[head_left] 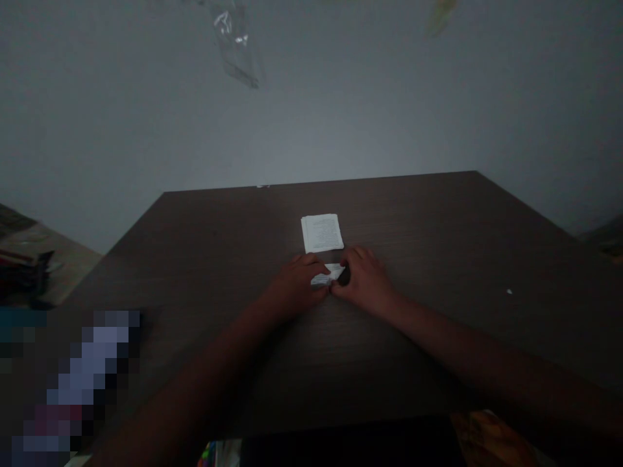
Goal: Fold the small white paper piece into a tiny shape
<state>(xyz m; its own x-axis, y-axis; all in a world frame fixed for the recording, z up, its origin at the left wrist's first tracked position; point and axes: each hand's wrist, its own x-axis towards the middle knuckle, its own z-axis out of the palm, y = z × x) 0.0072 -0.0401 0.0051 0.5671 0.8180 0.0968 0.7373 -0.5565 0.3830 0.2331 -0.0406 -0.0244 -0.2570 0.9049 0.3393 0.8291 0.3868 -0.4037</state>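
Note:
Both hands meet over a small piece of printed white paper [333, 270] on the dark wooden table. My left hand [304, 280] has its fingers curled on the paper's left side. From the right, my right hand [366, 277] pinches at the paper's near right edge, thumb and forefinger curved round a dark gap. Part of the paper is hidden under the fingers; it looks folded or bent, though I cannot tell exactly how. Just beyond the hands, a squarish stack of printed white sheets [322, 233] lies flat, apart from them.
The brown table [438, 220] reaches back to a grey wall [341, 104]. A clear plastic bag [237, 45] hangs on the wall. To the left is a blurred-out, pixelated object [87, 370]. A tiny white scrap [509, 291] lies to the right.

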